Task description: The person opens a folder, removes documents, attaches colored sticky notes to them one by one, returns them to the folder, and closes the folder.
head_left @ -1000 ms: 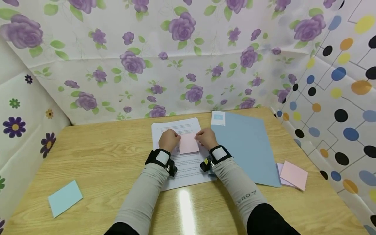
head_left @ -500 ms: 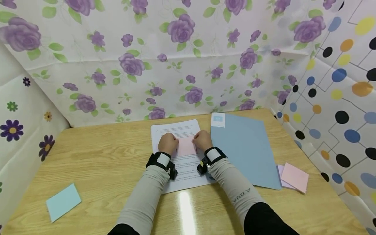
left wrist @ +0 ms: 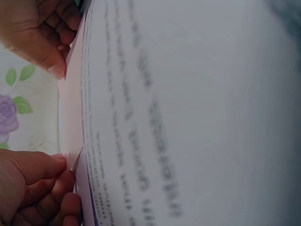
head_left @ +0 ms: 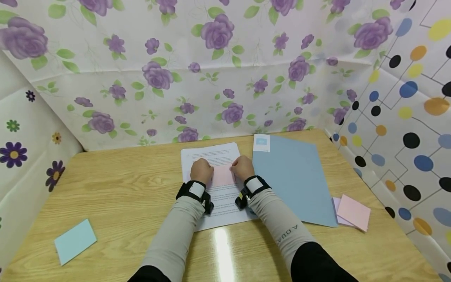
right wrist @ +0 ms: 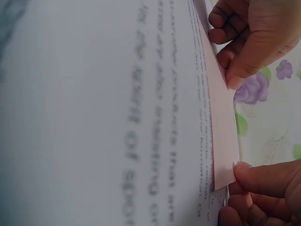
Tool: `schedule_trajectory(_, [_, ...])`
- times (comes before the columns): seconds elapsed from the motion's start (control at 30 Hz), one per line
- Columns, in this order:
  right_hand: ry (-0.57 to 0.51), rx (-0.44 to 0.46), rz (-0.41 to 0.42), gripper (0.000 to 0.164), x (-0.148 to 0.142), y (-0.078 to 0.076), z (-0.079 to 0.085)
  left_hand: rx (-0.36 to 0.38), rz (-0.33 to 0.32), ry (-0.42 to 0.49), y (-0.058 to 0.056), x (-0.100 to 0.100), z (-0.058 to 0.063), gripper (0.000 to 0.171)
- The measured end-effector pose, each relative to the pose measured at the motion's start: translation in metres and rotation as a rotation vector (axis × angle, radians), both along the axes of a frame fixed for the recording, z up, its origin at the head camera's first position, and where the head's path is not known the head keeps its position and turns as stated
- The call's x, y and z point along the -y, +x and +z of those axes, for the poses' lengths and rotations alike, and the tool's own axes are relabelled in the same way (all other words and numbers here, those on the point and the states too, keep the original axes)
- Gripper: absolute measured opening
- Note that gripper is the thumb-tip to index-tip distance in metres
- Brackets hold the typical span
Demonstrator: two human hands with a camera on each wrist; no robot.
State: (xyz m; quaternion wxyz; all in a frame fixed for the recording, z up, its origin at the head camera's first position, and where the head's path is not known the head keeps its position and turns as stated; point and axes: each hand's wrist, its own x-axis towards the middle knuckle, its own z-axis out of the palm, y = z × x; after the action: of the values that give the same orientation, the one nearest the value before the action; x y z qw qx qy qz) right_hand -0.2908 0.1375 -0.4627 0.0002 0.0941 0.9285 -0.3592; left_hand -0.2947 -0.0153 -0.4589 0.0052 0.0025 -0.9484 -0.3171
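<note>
A pink sticky note [head_left: 223,175] lies across the middle of a stack of printed paper sheets [head_left: 222,214]. My left hand [head_left: 201,171] pinches its left edge near the upper corner, and my right hand [head_left: 242,167] does the same at the right edge. In the left wrist view the left thumb [left wrist: 55,160] presses on the note's edge, with the other fingers curled beneath. The right wrist view has the right thumb [right wrist: 247,168] on the note's near corner. Lines of text run below the note.
To the right of the sheets lies a large light-blue folder [head_left: 292,176] with a white label [head_left: 261,143]. Beyond its lower right corner sit a pink note pad [head_left: 353,212] and a lilac one [head_left: 336,203], overlapping. A pale blue pad [head_left: 75,241] is at the left.
Both hands have brought the pink note slightly left and closer down onto the printed sheets. Over the last half second they hold almost still.
</note>
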Motion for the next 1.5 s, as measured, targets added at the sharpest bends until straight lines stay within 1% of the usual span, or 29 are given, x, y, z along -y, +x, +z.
schedule_trajectory(0.23, [0.042,0.007,-0.028,0.009,0.004,0.003,0.005,-0.020,-0.014,0.021,0.000,-0.001,-0.001,0.056])
schedule_trajectory(0.43, [0.058,0.010,-0.032,0.008,0.006,0.004,0.007,-0.039,-0.023,0.042,-0.001,-0.001,-0.004,0.057])
schedule_trajectory(0.57, [0.074,0.006,-0.028,0.008,0.006,0.004,0.008,-0.043,-0.007,0.048,0.000,0.000,-0.003,0.052])
schedule_trajectory(0.7, [0.050,-0.034,-0.011,0.009,0.003,0.005,0.007,-0.074,0.012,0.067,0.001,0.002,-0.003,0.044])
schedule_trajectory(0.8, [0.026,-0.079,0.016,0.012,0.000,0.007,0.007,-0.112,0.009,0.077,0.003,0.004,-0.002,0.047])
schedule_trajectory(0.83, [0.030,-0.095,0.032,0.014,-0.001,0.007,0.008,-0.125,0.003,0.077,0.003,0.004,0.000,0.047])
schedule_trajectory(0.9, [0.062,-0.119,0.080,0.017,-0.001,0.008,0.012,-0.167,-0.024,0.060,0.004,0.004,0.006,0.036])
schedule_trajectory(0.93, [0.085,-0.118,0.112,0.020,0.000,0.008,0.014,-0.180,-0.047,0.056,0.004,0.004,0.009,0.029])
schedule_trajectory(0.97, [0.114,-0.105,0.150,0.022,0.001,0.008,0.016,-0.175,-0.076,0.044,0.003,0.003,0.012,0.020])
schedule_trajectory(1.0, [0.153,-0.082,0.197,0.025,0.003,0.008,0.018,-0.186,-0.108,0.032,0.001,0.003,0.013,0.016])
schedule_trajectory(1.03, [0.184,-0.054,0.248,0.028,0.004,0.007,0.019,-0.202,-0.145,0.003,0.001,0.002,0.016,0.021])
schedule_trajectory(1.07, [0.216,-0.015,0.297,0.031,0.006,0.004,0.017,-0.218,-0.187,-0.033,0.000,0.003,0.015,0.029])
schedule_trajectory(1.1, [0.245,0.034,0.349,0.035,0.008,-0.002,0.011,-0.205,-0.233,-0.068,-0.002,0.002,0.015,0.034])
schedule_trajectory(1.13, [0.277,0.038,0.417,0.039,0.007,-0.010,-0.004,-0.221,-0.278,-0.106,-0.012,0.001,0.000,0.037])
schedule_trajectory(1.17, [0.311,0.047,0.480,0.042,0.006,-0.020,-0.021,-0.255,-0.337,-0.153,-0.023,0.001,-0.017,0.036])
schedule_trajectory(1.2, [0.357,0.057,0.531,0.044,0.008,-0.028,-0.036,-0.240,-0.382,-0.194,-0.028,-0.001,-0.026,0.036])
schedule_trajectory(1.23, [0.360,0.059,0.579,0.048,0.007,-0.039,-0.056,-0.202,-0.431,-0.227,-0.031,-0.003,-0.031,0.035])
schedule_trajectory(1.27, [0.383,0.025,0.628,0.050,0.005,-0.050,-0.079,-0.154,-0.476,-0.240,-0.036,-0.006,-0.039,0.034])
schedule_trajectory(1.3, [0.394,-0.002,0.676,0.055,0.003,-0.058,-0.097,-0.095,-0.506,-0.238,-0.038,-0.008,-0.043,0.033])
schedule_trajectory(1.33, [0.404,-0.040,0.724,0.059,0.001,-0.063,-0.110,-0.064,-0.528,-0.247,-0.036,-0.010,-0.044,0.034])
schedule_trajectory(1.37, [0.386,0.003,0.743,0.059,0.003,-0.062,-0.108,0.021,-0.539,-0.229,-0.027,-0.011,-0.031,0.034])
schedule_trajectory(1.4, [0.370,0.033,0.755,0.060,0.006,-0.058,-0.103,0.108,-0.526,-0.217,-0.016,-0.012,-0.016,0.037])
schedule_trajectory(1.43, [0.332,0.059,0.768,0.061,0.006,-0.054,-0.098,0.129,-0.523,-0.203,-0.008,-0.011,-0.009,0.039])
schedule_trajectory(1.47, [0.334,0.068,0.769,0.058,0.009,-0.043,-0.084,0.144,-0.515,-0.193,-0.002,-0.011,-0.003,0.040])
schedule_trajectory(1.5, [0.329,0.118,0.755,0.057,0.014,-0.031,-0.064,0.167,-0.505,-0.184,0.005,-0.009,0.004,0.042])
